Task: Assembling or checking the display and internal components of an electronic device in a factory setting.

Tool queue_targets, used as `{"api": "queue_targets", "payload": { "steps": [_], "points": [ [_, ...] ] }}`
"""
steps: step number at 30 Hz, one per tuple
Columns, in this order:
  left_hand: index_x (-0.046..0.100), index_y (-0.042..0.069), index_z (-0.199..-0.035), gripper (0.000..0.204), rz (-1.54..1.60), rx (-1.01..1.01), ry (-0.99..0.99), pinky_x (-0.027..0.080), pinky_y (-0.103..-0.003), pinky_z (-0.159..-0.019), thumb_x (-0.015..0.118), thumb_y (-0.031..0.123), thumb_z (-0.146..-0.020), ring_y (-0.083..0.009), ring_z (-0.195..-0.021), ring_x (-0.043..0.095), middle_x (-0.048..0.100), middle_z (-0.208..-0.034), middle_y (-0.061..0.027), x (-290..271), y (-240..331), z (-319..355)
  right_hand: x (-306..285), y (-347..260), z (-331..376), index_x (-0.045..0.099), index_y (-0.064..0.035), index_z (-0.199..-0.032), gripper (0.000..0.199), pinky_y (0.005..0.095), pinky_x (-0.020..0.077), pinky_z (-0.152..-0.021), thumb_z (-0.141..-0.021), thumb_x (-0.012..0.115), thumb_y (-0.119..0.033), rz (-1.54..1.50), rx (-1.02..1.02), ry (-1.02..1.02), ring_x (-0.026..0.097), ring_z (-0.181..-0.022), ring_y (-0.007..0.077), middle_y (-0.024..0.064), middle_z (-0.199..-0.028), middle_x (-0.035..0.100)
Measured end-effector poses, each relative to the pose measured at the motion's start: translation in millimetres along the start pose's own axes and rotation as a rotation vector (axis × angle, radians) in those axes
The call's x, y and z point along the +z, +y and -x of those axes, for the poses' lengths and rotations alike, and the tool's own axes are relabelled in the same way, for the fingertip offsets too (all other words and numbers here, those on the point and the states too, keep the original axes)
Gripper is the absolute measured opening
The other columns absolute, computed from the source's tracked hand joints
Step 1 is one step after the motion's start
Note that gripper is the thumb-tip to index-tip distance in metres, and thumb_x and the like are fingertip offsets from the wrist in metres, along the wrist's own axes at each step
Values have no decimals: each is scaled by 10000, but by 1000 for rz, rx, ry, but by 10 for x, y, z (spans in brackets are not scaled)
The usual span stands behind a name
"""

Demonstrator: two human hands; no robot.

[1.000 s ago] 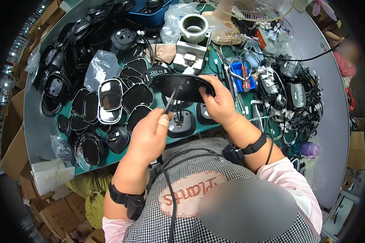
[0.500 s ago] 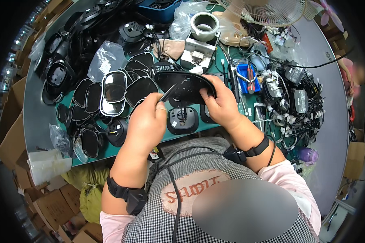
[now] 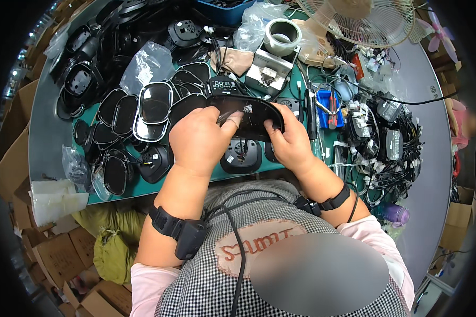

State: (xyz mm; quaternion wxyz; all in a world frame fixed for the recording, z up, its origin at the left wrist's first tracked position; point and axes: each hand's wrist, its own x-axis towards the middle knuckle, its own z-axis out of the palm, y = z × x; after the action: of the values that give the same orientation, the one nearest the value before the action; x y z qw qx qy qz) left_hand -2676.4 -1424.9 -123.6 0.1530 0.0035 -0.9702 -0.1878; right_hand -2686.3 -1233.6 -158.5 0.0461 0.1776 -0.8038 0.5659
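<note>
Meanwhile, both hands, left (image 3: 198, 138) and right (image 3: 290, 141), pinched the ends of a glossy black oval lens cover (image 3: 248, 112) above the green mat's (image 3: 280, 165) near edge, a light, stiff, smudge-prone piece seemingly best gripped by its rim.

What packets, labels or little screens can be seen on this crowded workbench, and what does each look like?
Small display unit: beyond the hands, black, pale lit digits.
Clear plastic bag: left of it, crumpled, on black parts.
Second clear bag: far edge, by the grey tape roll.
Cardboard boxes: brown, on the floor left.
Black oval panel: glossy, held in left hand and right hand.
</note>
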Motion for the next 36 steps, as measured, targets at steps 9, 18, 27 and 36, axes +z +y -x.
{"api": "queue_targets", "payload": {
  "steps": [9, 18, 27, 36],
  "points": [
    [637, 50, -649, 483, -67, -18, 15, 505, -406, -526, 707, 507, -790, -312, -584, 643, 647, -632, -132, 65, 11, -27, 59, 0, 32, 503, -22, -1257, 363, 399, 532, -773, -921, 606, -114, 104, -2, -60, 680, -878, 368, 196, -991, 672],
    [658, 22, -701, 568, 218, -296, -333, 498, -392, -589, 709, 582, -784, -310, -607, 642, 651, -652, -139, -111, 63, -137, 55, -14, 27, 491, -24, -1291, 416, 391, 531, -790, -910, 622, -128, 77, 3, -44, 681, -895, 354, 188, -1035, 664],
    [706, 39, -792, 473, 165, -252, -388, 538, -410, -651, 667, 510, -807, -341, -708, 680, 680, -709, -157, -75, 64, -122, 53, 12, 53, 503, -42, -1300, 445, 371, 524, -832, -878, 636, -82, 11, -24, -97, 671, -945, 330, 178, -1104, 644],
    [615, 6, -1063, 278, 482, 71, -333, 511, -471, -808, 578, 208, -876, -416, -909, 635, 643, -974, -234, 82, -38, 59, 71, -67, -54, 378, 14, -1466, 716, 321, 365, -1089, -781, 586, 22, -679, 187, -264, 535, -1214, 190, 102, -1301, 578]
  ]
}}
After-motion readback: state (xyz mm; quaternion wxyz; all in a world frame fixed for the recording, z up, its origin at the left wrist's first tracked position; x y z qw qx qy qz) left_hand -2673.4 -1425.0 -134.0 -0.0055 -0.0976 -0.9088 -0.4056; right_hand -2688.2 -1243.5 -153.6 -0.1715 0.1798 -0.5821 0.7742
